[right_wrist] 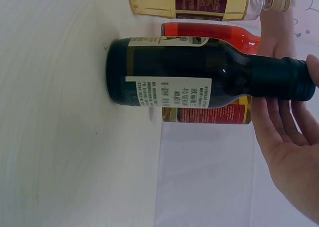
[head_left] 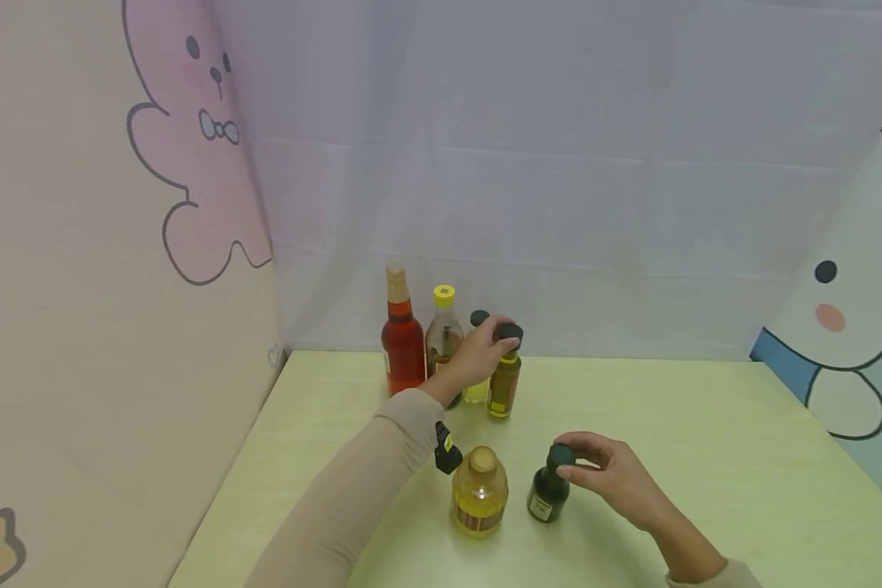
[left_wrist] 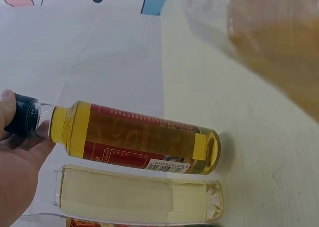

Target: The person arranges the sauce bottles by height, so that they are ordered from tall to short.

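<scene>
as hands (head_left: 478,351) (head_left: 617,482) grip bottles (head_left: 504,388) (head_left: 548,495), by dark caps (head_left: 510,332) (head_left: 561,456)

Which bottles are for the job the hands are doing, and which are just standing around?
Seem part of the job:
black-capped golden bottle, cap gripped by the left hand
dark bottle, cap gripped by the right hand

Just standing about, not held:
red bottle
yellow-capped bottle
pale bottle
gold-capped bottle

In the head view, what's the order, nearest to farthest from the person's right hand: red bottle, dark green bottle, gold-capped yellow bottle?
1. Dark green bottle: held by its cap in the right hand.
2. Gold-capped yellow bottle: left of the green one, near the front.
3. Red bottle: at the back, leftmost.
</scene>
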`<state>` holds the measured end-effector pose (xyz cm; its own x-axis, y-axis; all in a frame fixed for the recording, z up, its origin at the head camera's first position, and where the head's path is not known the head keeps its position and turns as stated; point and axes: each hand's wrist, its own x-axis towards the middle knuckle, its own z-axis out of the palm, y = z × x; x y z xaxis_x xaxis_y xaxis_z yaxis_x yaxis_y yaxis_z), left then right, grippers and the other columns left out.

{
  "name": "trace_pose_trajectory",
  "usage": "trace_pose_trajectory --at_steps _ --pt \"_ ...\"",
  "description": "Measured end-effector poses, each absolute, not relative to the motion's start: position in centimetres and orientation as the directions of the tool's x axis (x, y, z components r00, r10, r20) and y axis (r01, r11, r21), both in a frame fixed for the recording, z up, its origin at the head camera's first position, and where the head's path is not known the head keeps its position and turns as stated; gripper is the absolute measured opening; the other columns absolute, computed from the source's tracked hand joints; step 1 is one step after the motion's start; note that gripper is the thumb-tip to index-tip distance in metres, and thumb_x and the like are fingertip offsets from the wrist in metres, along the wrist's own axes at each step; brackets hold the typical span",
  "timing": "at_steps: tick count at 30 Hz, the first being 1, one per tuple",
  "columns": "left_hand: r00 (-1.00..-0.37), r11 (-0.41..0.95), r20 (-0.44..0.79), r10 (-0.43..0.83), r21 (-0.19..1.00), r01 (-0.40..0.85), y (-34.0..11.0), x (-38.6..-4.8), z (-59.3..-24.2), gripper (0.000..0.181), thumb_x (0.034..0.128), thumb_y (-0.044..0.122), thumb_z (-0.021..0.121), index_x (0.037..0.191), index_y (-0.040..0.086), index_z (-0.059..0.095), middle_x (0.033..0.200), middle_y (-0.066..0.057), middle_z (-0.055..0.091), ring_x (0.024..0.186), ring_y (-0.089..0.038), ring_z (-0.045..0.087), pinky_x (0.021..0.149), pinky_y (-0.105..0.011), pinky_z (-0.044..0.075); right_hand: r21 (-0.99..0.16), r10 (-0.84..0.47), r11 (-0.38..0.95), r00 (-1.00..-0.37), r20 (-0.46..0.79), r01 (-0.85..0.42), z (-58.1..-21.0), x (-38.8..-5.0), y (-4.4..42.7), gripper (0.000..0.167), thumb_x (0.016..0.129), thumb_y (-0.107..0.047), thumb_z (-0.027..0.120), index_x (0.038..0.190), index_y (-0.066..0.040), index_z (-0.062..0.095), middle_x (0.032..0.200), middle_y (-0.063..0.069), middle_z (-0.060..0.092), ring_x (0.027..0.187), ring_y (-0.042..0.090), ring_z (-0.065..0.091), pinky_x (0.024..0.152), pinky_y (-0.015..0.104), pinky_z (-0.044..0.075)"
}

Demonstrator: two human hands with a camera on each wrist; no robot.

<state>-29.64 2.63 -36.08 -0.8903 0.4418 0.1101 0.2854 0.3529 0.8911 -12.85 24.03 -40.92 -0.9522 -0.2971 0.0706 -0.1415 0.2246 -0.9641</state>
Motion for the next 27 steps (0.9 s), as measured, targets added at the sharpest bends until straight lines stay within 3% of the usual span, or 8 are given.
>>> trace_pose_trajectory --at_steps 12,27 --pt "-0.885 0.427 0.062 0.462 0.859 0.283 3.7 -30.7 -35.9 0.038 0.1036 0.027 0.050 0.139 0.015 0.045 0.135 -0.010 0.054 0.120 -0.025 0.053 0.096 -0.041 0.046 -0.964 -0.299 0.217 -0.951 0.082 -0.151 -41.0 -13.0 24.2 0.040 0.091 -0.006 0.068 0.122 0.014 0.054 0.117 0.025 0.059 0.102 0.012 0.063 0.084 0.030 0.053" --pt "-0.890 0.420 0.060 0.453 0.866 0.272 5.1 -31.4 -36.7 0.039 0.1049 0.023 0.046 0.141 0.009 0.039 0.140 -0.015 0.047 0.124 -0.028 0.050 0.098 -0.044 0.045 -0.971 -0.305 0.193 -0.949 0.077 -0.141 -41.3 -12.8 24.1 0.043 0.091 -0.006 0.068 0.123 0.017 0.052 0.117 0.026 0.059 0.103 0.011 0.063 0.085 0.029 0.052"
